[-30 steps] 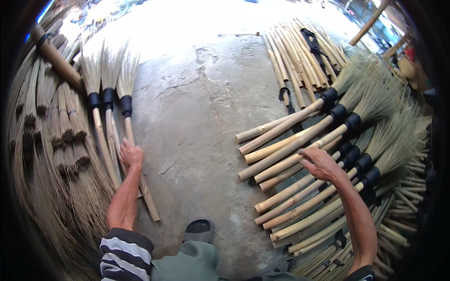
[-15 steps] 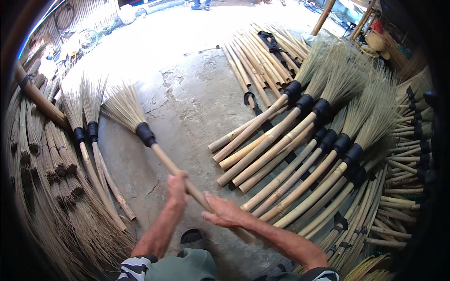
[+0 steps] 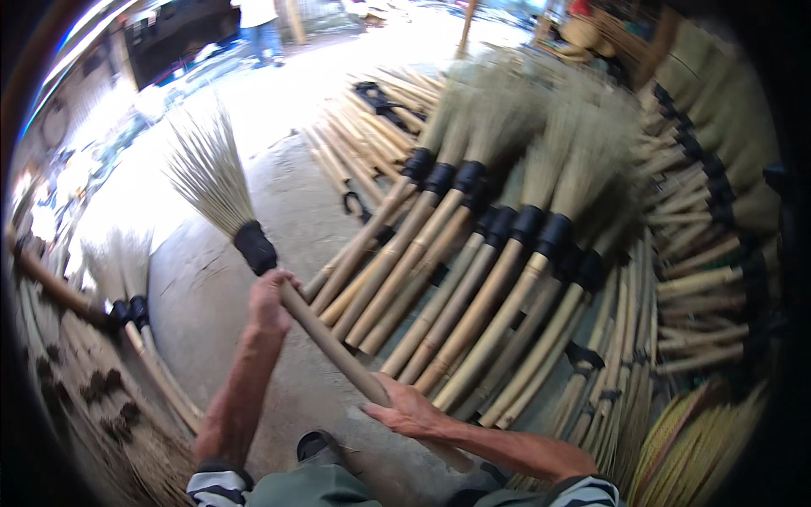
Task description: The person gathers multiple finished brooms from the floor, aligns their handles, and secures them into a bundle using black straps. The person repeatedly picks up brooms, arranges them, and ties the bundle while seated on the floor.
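Both my hands are closed round the thick wooden handle of a broom, held slantwise with its pale bristles up and to the left. My left hand grips just under the black binding. Lower on the handle, towards its butt end, is my right hand. Close by on the right lies a row of finished brooms, their black collars and bristles pointing away from me. Two more brooms lie on the left, blurred.
Bare handles lie in a pile beyond the brooms. Stacked brooms line the right side, above a yellow-green coil of strands. Bristle bundles cover the left beside a wooden pole. A person stands far off.
The broom has been raised and its bristle head turned more upright. My left hand has slid up to the binding. The whole view has swung to the right.
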`<state>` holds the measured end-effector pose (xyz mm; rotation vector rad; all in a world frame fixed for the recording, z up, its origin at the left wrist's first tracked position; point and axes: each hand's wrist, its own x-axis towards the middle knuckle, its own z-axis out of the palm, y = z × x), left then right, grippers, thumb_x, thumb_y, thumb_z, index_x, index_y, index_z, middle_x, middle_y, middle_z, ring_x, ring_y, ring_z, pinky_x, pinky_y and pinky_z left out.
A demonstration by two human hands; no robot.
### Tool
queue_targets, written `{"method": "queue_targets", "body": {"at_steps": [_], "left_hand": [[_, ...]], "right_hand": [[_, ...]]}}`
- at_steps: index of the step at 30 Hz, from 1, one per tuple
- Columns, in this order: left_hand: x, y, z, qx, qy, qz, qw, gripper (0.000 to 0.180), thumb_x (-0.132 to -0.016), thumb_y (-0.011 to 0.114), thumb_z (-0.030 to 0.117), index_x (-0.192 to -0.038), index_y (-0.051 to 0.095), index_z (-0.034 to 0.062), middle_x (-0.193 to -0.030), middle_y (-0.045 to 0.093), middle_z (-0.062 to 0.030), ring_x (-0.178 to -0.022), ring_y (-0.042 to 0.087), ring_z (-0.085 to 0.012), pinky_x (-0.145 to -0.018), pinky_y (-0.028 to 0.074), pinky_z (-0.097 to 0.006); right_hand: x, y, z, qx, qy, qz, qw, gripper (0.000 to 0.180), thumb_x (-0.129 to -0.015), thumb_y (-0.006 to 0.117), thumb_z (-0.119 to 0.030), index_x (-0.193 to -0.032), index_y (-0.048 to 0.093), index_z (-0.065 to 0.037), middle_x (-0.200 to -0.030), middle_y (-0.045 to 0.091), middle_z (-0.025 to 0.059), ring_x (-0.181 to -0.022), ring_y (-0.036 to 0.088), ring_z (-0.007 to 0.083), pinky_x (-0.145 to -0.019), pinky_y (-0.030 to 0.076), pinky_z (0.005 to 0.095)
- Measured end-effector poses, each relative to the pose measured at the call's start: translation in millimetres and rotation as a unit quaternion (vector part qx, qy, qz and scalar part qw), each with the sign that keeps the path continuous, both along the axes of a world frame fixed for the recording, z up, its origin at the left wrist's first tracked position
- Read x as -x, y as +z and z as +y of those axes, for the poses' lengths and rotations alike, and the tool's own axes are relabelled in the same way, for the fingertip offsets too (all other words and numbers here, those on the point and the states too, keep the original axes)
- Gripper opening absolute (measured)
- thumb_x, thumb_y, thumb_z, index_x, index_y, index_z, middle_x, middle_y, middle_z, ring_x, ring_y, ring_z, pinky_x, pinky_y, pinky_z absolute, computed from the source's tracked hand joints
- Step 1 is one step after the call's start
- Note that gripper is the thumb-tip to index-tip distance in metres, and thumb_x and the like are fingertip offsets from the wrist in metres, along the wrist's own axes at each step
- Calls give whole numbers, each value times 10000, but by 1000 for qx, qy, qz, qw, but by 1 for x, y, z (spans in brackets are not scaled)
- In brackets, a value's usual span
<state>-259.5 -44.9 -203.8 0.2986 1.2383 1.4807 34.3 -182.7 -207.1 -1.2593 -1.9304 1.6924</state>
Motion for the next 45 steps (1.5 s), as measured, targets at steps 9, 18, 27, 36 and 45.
{"method": "queue_targets", "body": {"at_steps": [9, 18, 27, 36, 45], "left_hand": [[-133, 153, 71, -241, -213, 248, 914, 480, -990, 688, 176, -1411, 543, -3, -1216, 693, -118, -1026, 688, -195, -874, 566, -344], [-176, -37, 8, -224, -358, 465, 778, 300, -1034, 647, 241, -1206, 631, -3, -1088, 690, -265, -1004, 690, -422, -899, 558, -517], [-121, -112, -99, -116, -474, 683, 543, 902, -865, 659, 75, -1662, 236, 79, -1207, 605, -218, -1109, 636, -436, -877, 499, -561], [-107, -139, -82, -184, -444, 665, 572, 860, -831, 706, 93, -1608, 337, 63, -1269, 555, -175, -1176, 593, -359, -904, 485, -495], [16, -157, -91, -119, -264, 753, 591, 581, -866, 666, 108, -1440, 588, 74, -1357, 648, -167, -1261, 629, -376, -1030, 513, -503]], "right_hand": [[33, -21, 31, -57, -193, 225, 953, 451, -1118, 618, -346, -1450, 429, -105, -1083, 641, 94, -939, 707, 180, -800, 602, 388], [9, -124, 119, 28, -464, 278, 840, 362, -1125, 575, -455, -1164, 477, -109, -780, 582, 21, -607, 609, 146, -550, 560, 350], [15, -162, 157, 183, -532, 261, 785, 727, -1051, 620, -610, -1302, 479, 57, -898, 584, 100, -686, 655, 213, -588, 579, 388], [10, -122, 137, -462, -300, -201, 810, 689, -1010, 638, -168, -1639, 391, -37, -1630, 433, 199, -1518, 375, 419, -1285, 286, 539], [14, -147, 128, -459, -49, -344, 817, 640, -1016, 647, -276, -1599, 488, -64, -1581, 522, 121, -1608, 287, 350, -1330, 106, 642]]}}
